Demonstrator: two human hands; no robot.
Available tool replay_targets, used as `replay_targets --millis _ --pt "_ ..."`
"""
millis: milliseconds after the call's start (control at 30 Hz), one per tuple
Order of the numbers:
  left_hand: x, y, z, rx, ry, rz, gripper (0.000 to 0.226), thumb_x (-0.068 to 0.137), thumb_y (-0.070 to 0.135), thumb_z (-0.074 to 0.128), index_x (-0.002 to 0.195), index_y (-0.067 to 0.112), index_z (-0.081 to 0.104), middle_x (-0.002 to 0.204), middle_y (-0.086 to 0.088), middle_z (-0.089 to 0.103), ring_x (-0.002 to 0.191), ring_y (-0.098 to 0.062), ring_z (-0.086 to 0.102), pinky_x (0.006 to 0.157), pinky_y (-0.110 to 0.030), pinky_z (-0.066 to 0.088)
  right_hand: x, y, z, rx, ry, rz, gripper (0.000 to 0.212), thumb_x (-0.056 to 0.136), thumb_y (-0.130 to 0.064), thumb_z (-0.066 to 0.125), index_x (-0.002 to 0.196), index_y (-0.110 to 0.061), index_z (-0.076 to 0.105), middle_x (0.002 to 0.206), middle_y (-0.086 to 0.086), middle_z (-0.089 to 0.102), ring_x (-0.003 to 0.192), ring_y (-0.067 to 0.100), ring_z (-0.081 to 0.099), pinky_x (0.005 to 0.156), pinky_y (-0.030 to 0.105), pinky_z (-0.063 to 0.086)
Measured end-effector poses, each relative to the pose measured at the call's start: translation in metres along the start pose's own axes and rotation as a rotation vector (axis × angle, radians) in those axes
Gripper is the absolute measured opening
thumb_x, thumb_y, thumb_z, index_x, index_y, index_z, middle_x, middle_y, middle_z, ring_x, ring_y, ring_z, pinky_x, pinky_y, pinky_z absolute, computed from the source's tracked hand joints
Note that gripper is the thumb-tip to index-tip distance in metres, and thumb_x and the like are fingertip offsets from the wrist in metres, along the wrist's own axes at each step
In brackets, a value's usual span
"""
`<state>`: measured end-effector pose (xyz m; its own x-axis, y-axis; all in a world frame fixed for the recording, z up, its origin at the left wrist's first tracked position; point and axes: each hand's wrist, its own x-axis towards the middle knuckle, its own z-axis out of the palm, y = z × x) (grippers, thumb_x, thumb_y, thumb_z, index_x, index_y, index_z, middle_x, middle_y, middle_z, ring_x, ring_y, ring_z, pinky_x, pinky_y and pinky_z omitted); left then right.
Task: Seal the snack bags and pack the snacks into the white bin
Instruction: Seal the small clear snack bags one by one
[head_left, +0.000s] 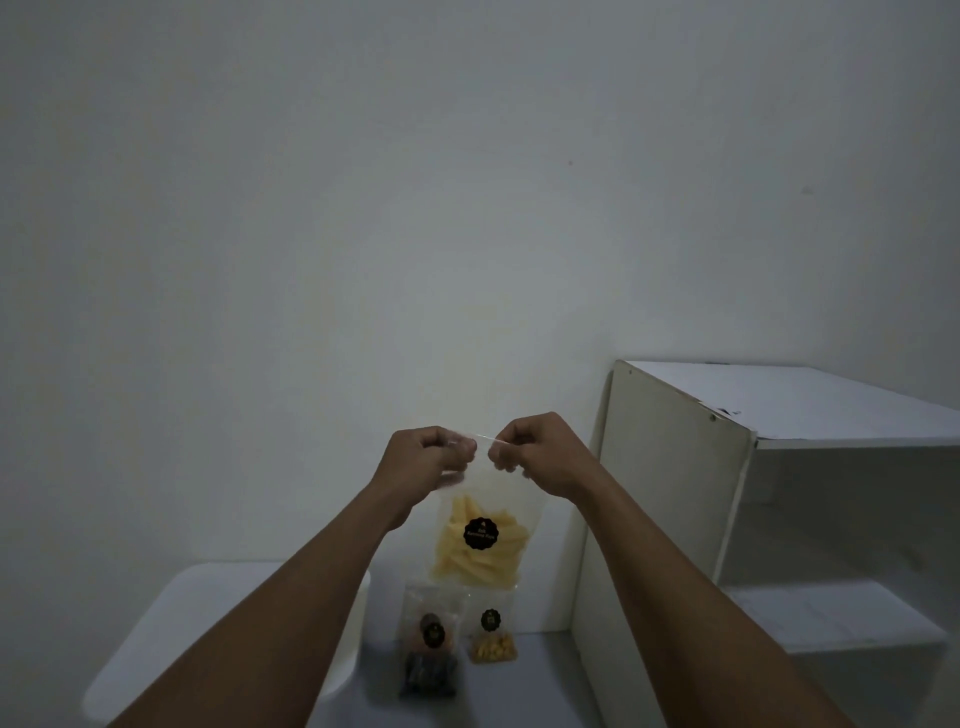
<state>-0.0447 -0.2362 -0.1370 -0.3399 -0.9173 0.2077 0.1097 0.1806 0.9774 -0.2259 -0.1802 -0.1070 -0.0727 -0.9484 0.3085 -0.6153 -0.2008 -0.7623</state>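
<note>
The room is dim, and a cool grey-blue cast lies over all I see. The plain white wall (467, 208) is palest near the middle and darkens toward 10 and 2 o'clock. My forearms (291, 623) show as dark, nearly flat shapes. A thin glint runs along the top edge of the clear plastic bag of yellow sticks (480, 540), between my left grip (426, 457) and right grip (535, 452). At 6 o'clock the small clear bag of dark snacks (430, 644) is smeared and soft. At 3 o'clock the edges of the white boxy shelf unit (675, 493) bow with the wide lens, and its bays sit in soft shade.
</note>
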Motion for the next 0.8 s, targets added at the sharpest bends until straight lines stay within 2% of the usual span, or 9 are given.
replay_targets --millis 100,167,300,400,533,633,700,800 --pt "-0.002 0.0 0.001 -0.011 -0.042 -0.025 0.011 0.088 0.014 0.071 0.093 0.005 0.074 0.092 -0.009 0.074 0.084 -0.018 0.068 0.083 -0.036 0.059 0.0 -0.001 0.003 0.012 0.017 -0.02 0.012 0.086 -0.019 0.071 0.079 -0.01 0.076 0.068 -0.001 0.071 0.06 0.004 0.059 0.058 0.02 0.044" --pt "0.0 0.0 0.001 0.017 -0.01 0.01 0.009 0.087 0.012 0.072 0.09 0.005 0.076 0.087 -0.01 0.075 0.082 -0.019 0.067 0.084 -0.036 0.058 -0.002 -0.002 0.005 0.035 0.032 -0.033 0.013 0.086 -0.022 0.072 0.081 -0.011 0.076 0.072 0.0 0.074 0.062 0.004 0.061 0.054 0.017 0.045" --pt "0.006 0.001 -0.006 -0.041 0.113 0.033 0.005 0.085 0.004 0.071 0.084 0.003 0.076 0.082 -0.011 0.074 0.084 -0.022 0.068 0.087 -0.037 0.057 -0.007 0.008 -0.001 0.177 0.038 0.037 0.012 0.089 -0.018 0.069 0.089 -0.008 0.075 0.082 0.002 0.076 0.073 0.008 0.069 0.061 0.024 0.053" --pt "0.004 0.003 -0.007 -0.066 0.087 0.009 0.006 0.086 0.005 0.071 0.088 0.001 0.074 0.083 -0.012 0.073 0.084 -0.021 0.067 0.088 -0.038 0.057 -0.009 0.014 -0.002 0.213 0.081 0.052 0.009 0.089 -0.011 0.068 0.086 -0.004 0.073 0.079 0.006 0.075 0.069 0.01 0.067 0.062 0.024 0.052" --pt "0.003 0.006 -0.005 -0.117 -0.003 -0.07 0.016 0.085 0.017 0.074 0.095 0.004 0.073 0.091 -0.011 0.074 0.085 -0.021 0.069 0.078 -0.034 0.059 -0.01 0.013 -0.004 0.256 0.123 0.048 0.009 0.086 -0.004 0.069 0.083 0.004 0.072 0.074 0.013 0.072 0.057 0.012 0.06 0.058 0.022 0.049" --pt "0.005 0.007 -0.004 -0.082 -0.078 -0.106 0.024 0.081 0.023 0.078 0.098 0.007 0.074 0.091 -0.009 0.076 0.082 -0.02 0.072 0.073 -0.03 0.056 -0.009 0.013 -0.004 0.338 0.104 0.054 0.007 0.086 -0.005 0.072 0.084 0.002 0.073 0.076 0.014 0.074 0.06 0.014 0.064 0.063 0.026 0.054" --pt "0.006 0.006 -0.001 -0.057 -0.036 -0.053 0.018 0.082 0.017 0.078 0.092 0.002 0.075 0.084 -0.011 0.074 0.072 -0.02 0.065 0.069 -0.028 0.054 -0.01 0.012 -0.002 0.418 0.102 0.058 0.005 0.085 -0.007 0.074 0.086 -0.002 0.075 0.078 0.014 0.075 0.066 0.017 0.068 0.068 0.03 0.058" --pt "0.008 0.004 0.004 -0.107 0.058 -0.003 0.015 0.083 0.008 0.075 0.088 -0.006 0.073 0.078 -0.015 0.072 0.068 -0.02 0.063 0.064 -0.026 0.053 -0.011 0.01 0.001 0.547 0.096 0.085 0.01 0.087 -0.01 0.072 0.093 -0.002 0.074 0.087 0.014 0.076 0.079 0.022 0.073 0.078 0.035 0.061"
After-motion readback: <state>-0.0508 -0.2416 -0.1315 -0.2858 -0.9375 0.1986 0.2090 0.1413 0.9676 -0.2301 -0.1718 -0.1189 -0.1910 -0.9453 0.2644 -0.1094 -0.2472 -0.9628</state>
